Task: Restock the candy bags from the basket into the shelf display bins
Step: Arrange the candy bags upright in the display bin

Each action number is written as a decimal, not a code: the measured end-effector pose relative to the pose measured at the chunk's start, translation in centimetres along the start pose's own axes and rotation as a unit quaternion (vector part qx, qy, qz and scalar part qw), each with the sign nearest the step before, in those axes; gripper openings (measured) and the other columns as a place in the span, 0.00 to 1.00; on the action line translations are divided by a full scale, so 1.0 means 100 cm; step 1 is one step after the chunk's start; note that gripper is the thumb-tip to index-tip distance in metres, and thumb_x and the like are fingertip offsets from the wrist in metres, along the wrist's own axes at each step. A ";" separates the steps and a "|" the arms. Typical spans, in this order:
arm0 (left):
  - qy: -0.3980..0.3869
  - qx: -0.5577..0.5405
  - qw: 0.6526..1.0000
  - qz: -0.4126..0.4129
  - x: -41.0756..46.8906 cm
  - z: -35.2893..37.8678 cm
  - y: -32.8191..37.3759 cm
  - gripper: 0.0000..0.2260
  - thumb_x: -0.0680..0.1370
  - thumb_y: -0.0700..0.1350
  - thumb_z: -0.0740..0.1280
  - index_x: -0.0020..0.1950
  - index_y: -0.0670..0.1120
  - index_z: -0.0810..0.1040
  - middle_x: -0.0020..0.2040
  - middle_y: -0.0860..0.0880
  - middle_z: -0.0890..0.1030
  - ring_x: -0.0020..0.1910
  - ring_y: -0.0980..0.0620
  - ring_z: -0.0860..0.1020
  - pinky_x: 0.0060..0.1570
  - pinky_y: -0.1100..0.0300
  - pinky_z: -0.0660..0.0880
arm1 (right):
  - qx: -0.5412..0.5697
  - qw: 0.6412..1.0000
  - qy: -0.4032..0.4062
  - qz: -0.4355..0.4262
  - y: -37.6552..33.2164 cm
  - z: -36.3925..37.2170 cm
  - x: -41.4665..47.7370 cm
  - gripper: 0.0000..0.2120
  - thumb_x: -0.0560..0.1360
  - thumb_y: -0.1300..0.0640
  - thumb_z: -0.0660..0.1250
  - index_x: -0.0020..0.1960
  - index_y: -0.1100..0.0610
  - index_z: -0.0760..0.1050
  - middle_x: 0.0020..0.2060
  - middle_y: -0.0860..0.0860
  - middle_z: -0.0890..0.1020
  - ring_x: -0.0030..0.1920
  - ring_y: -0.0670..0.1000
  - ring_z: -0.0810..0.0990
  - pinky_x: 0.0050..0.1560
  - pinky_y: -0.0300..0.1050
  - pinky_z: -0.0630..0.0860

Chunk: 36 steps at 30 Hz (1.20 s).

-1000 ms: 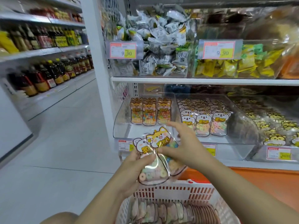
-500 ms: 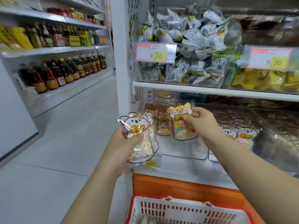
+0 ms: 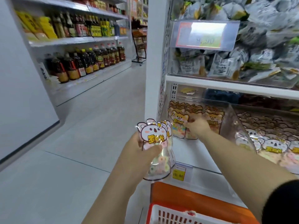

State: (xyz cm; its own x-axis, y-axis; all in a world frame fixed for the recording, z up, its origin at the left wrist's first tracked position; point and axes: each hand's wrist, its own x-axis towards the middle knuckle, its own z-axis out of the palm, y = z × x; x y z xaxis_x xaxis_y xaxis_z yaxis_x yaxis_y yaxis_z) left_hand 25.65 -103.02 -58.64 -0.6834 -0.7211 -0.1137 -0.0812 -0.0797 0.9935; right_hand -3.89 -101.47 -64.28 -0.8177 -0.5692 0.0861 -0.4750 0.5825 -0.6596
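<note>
My left hand (image 3: 139, 149) grips a small stack of clear candy bags, the front one a white koala-topped bag (image 3: 156, 147) of pastel ring candies, held in front of the shelf's left post. My right hand (image 3: 196, 127) reaches into the left clear display bin (image 3: 229, 123) and pinches an orange cat-topped candy bag (image 3: 178, 126) against the front of the standing rows there. The neighbouring bin holds rows of koala-topped bags (image 3: 273, 146). The red and white basket (image 3: 171, 214) shows only its rim at the bottom edge.
Above, a clear bin of grey and green snack packs (image 3: 234, 62) carries a price tag (image 3: 203, 35). A yellow price label (image 3: 178, 174) sits on the lower shelf front. Across the grey aisle floor, shelves hold oil bottles (image 3: 84, 63). An orange base panel (image 3: 186, 194) runs under the shelf.
My right hand has carried the orange cat bag further into the left bin, up against the rows. My left hand stays out front with its bags. The view swung left and closer.
</note>
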 end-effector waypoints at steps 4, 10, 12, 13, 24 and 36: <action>-0.002 0.004 1.000 -0.007 0.000 0.004 0.000 0.14 0.79 0.40 0.69 0.62 0.55 0.79 0.55 0.56 0.85 0.57 0.51 0.82 0.60 0.44 0.78 | -0.136 0.988 0.059 -0.046 -0.001 0.005 0.003 0.12 0.81 0.50 0.63 0.52 0.60 0.77 0.48 0.60 0.81 0.48 0.61 0.79 0.44 0.50 0.77; 0.007 0.001 1.000 -0.008 -0.002 0.009 -0.001 0.13 0.79 0.42 0.69 0.61 0.56 0.78 0.55 0.58 0.84 0.56 0.54 0.82 0.46 0.60 0.79 | 0.010 0.997 0.081 -0.015 0.000 0.015 0.007 0.11 0.74 0.59 0.71 0.52 0.60 0.71 0.50 0.60 0.79 0.47 0.60 0.78 0.43 0.44 0.68; 0.008 -0.004 1.000 -0.011 -0.001 0.009 -0.003 0.13 0.79 0.42 0.69 0.61 0.56 0.78 0.54 0.58 0.85 0.55 0.54 0.82 0.41 0.62 0.77 | 0.042 0.995 0.088 0.018 0.000 0.016 0.005 0.18 0.74 0.58 0.72 0.58 0.63 0.69 0.51 0.61 0.80 0.49 0.61 0.79 0.44 0.44 0.70; 0.010 -0.005 1.000 -0.014 -0.001 0.009 -0.003 0.13 0.79 0.42 0.69 0.61 0.56 0.78 0.54 0.58 0.85 0.55 0.53 0.82 0.43 0.61 0.78 | 0.040 0.995 0.084 0.038 0.000 0.016 0.003 0.22 0.74 0.56 0.73 0.62 0.65 0.68 0.52 0.61 0.80 0.52 0.62 0.80 0.45 0.45 0.72; 0.018 -0.021 0.999 -0.029 -0.001 0.011 -0.004 0.14 0.79 0.42 0.70 0.62 0.54 0.78 0.57 0.55 0.84 0.59 0.49 0.82 0.60 0.43 0.79 | 0.065 0.994 -0.030 0.079 -0.003 0.024 -0.003 0.15 0.74 0.61 0.71 0.57 0.67 0.78 0.55 0.61 0.81 0.57 0.62 0.78 0.58 0.54 0.78; 0.011 -0.044 0.999 -0.024 0.004 0.012 -0.012 0.15 0.79 0.42 0.71 0.63 0.56 0.78 0.58 0.55 0.84 0.60 0.47 0.81 0.59 0.41 0.78 | 0.105 0.989 -0.072 0.075 0.006 0.013 -0.013 0.25 0.73 0.64 0.71 0.70 0.64 0.73 0.63 0.57 0.79 0.62 0.57 0.76 0.65 0.53 0.75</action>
State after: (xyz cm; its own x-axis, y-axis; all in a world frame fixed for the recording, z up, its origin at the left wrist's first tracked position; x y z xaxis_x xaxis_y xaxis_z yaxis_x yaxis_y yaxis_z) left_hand 24.61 -102.44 -59.91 -0.6643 -0.7297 -0.1620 -0.0489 -0.1739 0.9836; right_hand -2.70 -101.09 -65.76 -0.8118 -0.5711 -0.1220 -0.2614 0.5423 -0.7985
